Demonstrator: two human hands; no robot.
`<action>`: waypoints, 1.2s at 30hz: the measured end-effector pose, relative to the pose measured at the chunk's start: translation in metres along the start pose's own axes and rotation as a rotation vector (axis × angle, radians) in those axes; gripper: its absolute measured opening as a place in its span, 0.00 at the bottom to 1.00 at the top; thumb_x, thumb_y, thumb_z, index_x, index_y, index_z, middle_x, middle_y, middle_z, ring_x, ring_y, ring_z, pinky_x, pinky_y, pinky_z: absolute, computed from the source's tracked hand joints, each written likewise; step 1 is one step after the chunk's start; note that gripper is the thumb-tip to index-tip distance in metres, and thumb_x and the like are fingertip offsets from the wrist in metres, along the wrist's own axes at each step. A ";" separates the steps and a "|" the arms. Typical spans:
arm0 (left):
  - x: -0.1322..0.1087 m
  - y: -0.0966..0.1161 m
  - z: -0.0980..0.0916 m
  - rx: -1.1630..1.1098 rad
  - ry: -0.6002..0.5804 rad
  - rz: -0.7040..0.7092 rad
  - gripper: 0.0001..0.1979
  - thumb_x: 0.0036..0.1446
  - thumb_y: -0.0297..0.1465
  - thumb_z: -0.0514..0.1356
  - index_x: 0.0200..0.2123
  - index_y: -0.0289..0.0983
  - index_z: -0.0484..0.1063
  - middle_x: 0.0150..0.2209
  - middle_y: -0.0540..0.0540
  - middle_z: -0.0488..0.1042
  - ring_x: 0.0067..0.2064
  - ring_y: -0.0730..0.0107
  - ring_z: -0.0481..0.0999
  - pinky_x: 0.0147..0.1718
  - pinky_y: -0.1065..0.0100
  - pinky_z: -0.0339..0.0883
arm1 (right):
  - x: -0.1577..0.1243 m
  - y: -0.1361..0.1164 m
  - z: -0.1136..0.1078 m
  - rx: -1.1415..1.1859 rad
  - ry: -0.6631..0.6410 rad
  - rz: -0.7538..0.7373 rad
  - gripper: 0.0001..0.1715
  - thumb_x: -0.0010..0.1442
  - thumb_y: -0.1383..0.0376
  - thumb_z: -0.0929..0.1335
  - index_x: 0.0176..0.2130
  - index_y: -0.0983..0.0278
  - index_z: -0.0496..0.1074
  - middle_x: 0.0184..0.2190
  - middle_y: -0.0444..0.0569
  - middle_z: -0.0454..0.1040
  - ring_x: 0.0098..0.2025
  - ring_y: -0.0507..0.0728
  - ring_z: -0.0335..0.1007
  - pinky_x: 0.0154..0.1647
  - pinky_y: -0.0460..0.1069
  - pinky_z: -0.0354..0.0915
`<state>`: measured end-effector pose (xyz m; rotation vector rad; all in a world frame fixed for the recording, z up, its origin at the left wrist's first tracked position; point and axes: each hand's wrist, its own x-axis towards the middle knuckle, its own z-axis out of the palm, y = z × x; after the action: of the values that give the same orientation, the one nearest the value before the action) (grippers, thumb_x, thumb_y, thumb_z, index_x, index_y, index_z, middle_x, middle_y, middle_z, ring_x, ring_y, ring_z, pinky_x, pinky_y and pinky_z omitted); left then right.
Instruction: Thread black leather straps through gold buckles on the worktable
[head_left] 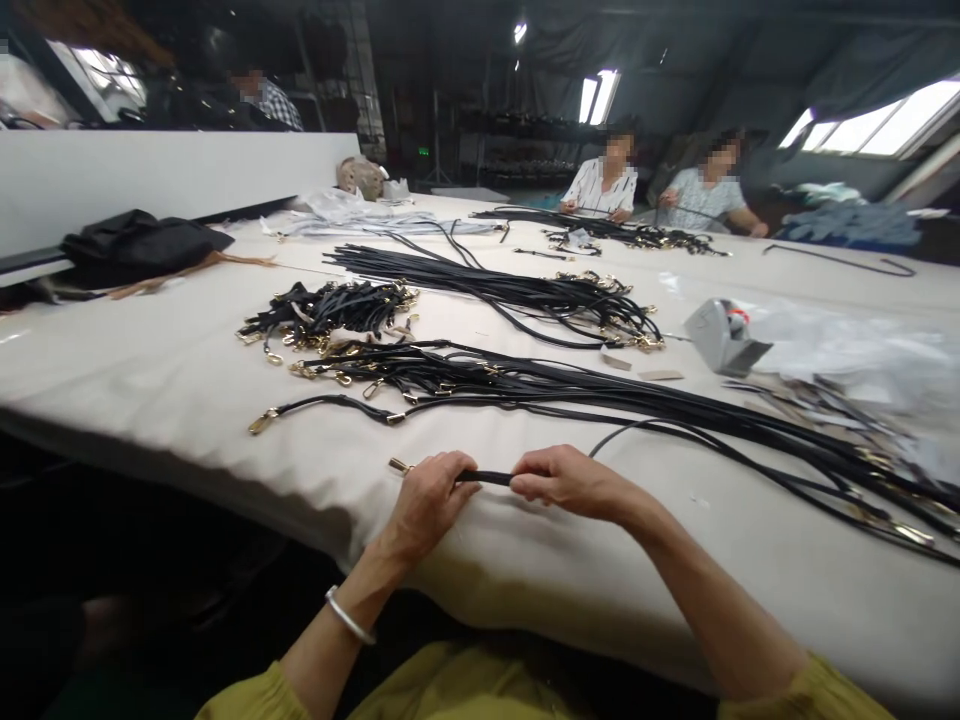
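Held strap (493, 477): one, black, slim, with a gold-toned end fitting (399, 466). Lies on the camera side of the front bundle (637, 393).

Risk, snagging: a dark strap tail (630, 425), seemingly the same piece, curves from behind the right hand (566, 480) toward the front bundle; a hard pull could drag or tangle its straps.

Risk, slipping: a loosened pinch could let so slim a piece escape.

Left hand (435, 495): closed on the held strap, just beside the end fitting. Right hand: fingertips pinched on it. Hands apart, a short exposed stretch between them, both before the front bundle.
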<state>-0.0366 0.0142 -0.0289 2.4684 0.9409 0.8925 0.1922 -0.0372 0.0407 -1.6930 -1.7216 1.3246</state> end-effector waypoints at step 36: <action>0.032 0.049 0.043 0.200 -0.340 0.205 0.07 0.61 0.35 0.61 0.37 0.38 0.70 0.35 0.47 0.76 0.38 0.62 0.73 0.36 0.63 0.64 | -0.026 0.064 0.017 -0.153 0.166 -0.052 0.21 0.61 0.46 0.60 0.36 0.54 0.75 0.37 0.48 0.80 0.43 0.64 0.75 0.45 0.52 0.68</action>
<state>0.0335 -0.0035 -0.0215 2.8066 0.6972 0.4270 0.2197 -0.0783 -0.0102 -1.7728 -1.7948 1.0214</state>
